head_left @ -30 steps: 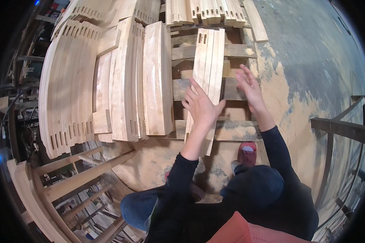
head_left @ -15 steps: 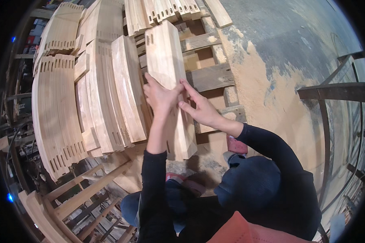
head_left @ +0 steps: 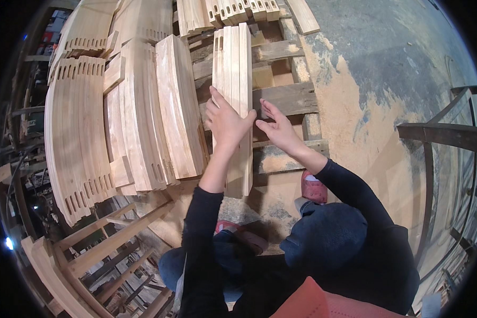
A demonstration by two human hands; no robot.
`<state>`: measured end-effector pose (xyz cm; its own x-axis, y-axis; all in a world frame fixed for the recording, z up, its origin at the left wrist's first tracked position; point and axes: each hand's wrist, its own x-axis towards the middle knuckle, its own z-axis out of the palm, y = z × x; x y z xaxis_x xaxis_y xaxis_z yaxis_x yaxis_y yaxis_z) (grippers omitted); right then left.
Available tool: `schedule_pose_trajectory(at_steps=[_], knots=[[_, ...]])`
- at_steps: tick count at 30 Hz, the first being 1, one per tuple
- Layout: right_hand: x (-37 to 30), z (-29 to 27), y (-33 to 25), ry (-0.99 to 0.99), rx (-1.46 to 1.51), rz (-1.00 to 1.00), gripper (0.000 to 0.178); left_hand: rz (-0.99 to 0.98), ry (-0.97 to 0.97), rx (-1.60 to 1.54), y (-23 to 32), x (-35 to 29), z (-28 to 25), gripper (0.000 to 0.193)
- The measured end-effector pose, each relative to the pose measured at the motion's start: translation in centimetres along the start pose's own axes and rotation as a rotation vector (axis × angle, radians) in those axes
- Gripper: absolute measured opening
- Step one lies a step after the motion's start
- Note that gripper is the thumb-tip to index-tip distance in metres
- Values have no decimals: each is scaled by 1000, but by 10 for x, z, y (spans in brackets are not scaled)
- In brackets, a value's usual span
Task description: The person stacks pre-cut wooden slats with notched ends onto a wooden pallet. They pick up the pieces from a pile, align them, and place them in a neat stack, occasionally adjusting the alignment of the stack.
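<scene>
A bundle of pale wooden slats (head_left: 231,69) lies side by side over the pallet, with a slot showing near its far end. My left hand (head_left: 225,123) spans the bundle, its fingers at the left edge and its thumb by the right edge. Off the bundle's right side, my right hand (head_left: 282,133) is held with fingers stretched and thumb apart, touching nothing. Left of the bundle sits a stack of curved wooden pieces (head_left: 176,106), with a small gap between them.
The wooden pallet (head_left: 286,99) shows beneath the slats. More slotted pieces (head_left: 79,132) are stacked at left, others (head_left: 244,9) at the far side. A wooden frame (head_left: 116,244) stands at lower left, a dark metal frame (head_left: 440,134) at right. Sawdust covers the floor (head_left: 365,153).
The bundle has been straightened from a tilted position and its slats now show separately. My right hand has come away from its right side, while my left stays across it.
</scene>
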<state>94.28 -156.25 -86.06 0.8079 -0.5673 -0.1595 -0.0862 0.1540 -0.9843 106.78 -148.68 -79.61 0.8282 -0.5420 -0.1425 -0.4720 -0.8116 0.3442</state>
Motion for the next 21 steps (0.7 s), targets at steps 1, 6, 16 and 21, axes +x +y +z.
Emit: schedule_pose_trajectory(at_steps=[1,6,16,21], knots=[[1,-3,2,-35,4,43,72,12,-37,-58,-5,1,-2,127],[-3,8,13,-81,103,207,90,108,-144,-33,-22,6,-3,129],[-8,33,9,-84,-212,107,121,-223,-382,-860,-62,32,-12,84],[-10,29,11,-58,-142,197,116,-350,-518,-1009,-71,30,-12,77]])
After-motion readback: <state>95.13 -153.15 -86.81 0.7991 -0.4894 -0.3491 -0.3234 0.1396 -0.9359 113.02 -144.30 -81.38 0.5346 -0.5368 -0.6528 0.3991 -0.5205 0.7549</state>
